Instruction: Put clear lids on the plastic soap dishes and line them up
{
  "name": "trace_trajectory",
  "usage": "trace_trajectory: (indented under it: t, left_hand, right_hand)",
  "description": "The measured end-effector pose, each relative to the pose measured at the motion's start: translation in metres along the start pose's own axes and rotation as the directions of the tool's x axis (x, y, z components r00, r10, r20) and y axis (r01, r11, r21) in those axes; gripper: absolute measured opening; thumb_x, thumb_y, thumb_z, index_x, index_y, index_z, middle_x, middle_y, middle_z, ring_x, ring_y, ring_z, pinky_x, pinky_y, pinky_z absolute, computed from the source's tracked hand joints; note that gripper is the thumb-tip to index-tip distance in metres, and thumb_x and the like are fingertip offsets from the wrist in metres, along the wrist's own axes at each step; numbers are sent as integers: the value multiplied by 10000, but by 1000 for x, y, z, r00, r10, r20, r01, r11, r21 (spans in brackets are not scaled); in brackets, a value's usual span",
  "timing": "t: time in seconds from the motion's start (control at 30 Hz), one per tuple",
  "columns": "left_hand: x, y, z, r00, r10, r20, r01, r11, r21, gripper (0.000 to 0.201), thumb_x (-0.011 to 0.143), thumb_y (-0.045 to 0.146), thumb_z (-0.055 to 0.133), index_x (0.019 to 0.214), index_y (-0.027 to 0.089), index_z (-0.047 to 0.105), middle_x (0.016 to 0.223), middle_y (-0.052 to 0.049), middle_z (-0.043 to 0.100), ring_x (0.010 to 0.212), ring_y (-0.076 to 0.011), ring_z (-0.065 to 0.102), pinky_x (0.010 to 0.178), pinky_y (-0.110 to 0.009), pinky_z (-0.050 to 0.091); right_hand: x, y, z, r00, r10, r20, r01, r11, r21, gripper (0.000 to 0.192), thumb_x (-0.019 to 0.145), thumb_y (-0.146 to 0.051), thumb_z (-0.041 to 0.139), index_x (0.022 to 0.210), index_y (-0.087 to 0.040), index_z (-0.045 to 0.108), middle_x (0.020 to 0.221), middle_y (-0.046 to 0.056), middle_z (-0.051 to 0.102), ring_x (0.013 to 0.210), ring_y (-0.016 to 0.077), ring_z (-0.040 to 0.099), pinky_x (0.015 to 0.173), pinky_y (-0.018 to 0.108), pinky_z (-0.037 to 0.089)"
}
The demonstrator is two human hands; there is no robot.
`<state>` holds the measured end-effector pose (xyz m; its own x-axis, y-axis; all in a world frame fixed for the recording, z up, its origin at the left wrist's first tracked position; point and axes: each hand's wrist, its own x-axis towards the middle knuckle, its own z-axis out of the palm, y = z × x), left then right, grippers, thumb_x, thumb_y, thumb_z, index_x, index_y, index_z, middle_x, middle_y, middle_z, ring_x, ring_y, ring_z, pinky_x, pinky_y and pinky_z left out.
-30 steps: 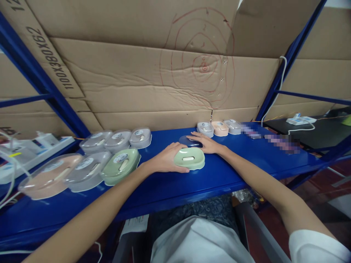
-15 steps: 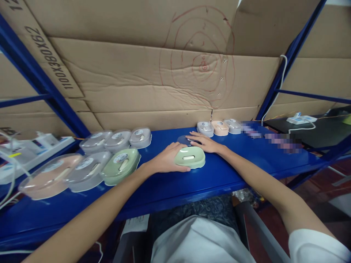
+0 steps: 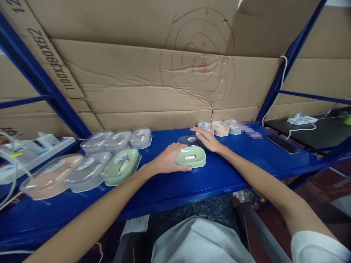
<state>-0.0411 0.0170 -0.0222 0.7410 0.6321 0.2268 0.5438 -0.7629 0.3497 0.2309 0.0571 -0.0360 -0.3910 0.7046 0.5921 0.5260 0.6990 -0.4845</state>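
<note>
A pale green soap box (image 3: 190, 157) with a short white bar in its middle lies on the blue shelf, its top uncovered. My left hand (image 3: 171, 157) grips it by its left side, thumb in front and fingers behind. Just behind the box, a clear lid with a round sticker (image 3: 189, 140) lies on the shelf. My right hand (image 3: 208, 140) is open over the shelf to the right of the lid, fingers stretched out towards the back left and holding nothing. Whether its palm edge touches the lid or the shelf I cannot tell.
Several lidded boxes stand at left, among them a green one (image 3: 122, 167) and a peach one (image 3: 52, 175). At the back right are two grey boxes and a peach box (image 3: 220, 128). A phone (image 3: 282, 144) lies further right. A power strip (image 3: 35, 157) edges the left side.
My right hand has lifted off the clear lid and shifted slightly back and right, uncovering the sticker. My left hand keeps its hold on the green soap box.
</note>
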Motion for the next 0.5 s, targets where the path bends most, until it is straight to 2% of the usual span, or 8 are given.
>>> trace_trajectory:
  t: [0.1,0.17,0.27,0.4,0.5]
  left_hand:
    - [0,-2,1,1000,4,-10,-4,1000,4,907,761,722,825,1471,230,550,1505,-165,600,1438,-447,496,1216,-627,332]
    - [0,-3,-1,1000,11,-11,-11,1000,14,934,747,719,835,1486,233,537,1520,-168,585,1440,-453,491,1207,-630,340]
    - [-3,-2,-8,1000,11,23,-12,999,42,1022,701,684,872,1531,224,493,1496,-176,582,1418,-464,500,1184,-624,366]
    - [-4,0,-15,997,27,78,-34,995,89,953,720,609,863,1511,218,506,1384,-156,631,1309,-441,573,1131,-579,424]
    - [-4,3,-18,997,31,77,-39,993,113,890,722,552,859,1480,223,527,1325,-137,651,1224,-416,608,1085,-548,462]
  right_hand:
    - [-5,-24,-2,994,-105,35,103,994,39,512,1083,-594,488,1452,-277,646,1418,108,712,1316,286,665,1157,543,503]
    - [-8,-39,1,972,-202,117,198,979,38,530,1039,-582,590,1463,-264,620,1394,113,709,1278,291,670,1114,521,534]
    - [-12,-53,7,934,-298,196,309,951,-30,652,947,-584,719,1480,-237,581,1363,139,698,1290,328,636,1125,539,515]
    - [-14,-56,13,920,-324,221,349,933,-86,788,877,-612,768,1506,-201,533,1345,170,681,1276,354,625,1112,555,514]
    - [-17,-55,13,919,-308,244,340,935,-102,905,822,-647,804,1535,-183,496,1382,188,653,1304,372,611,1121,548,512]
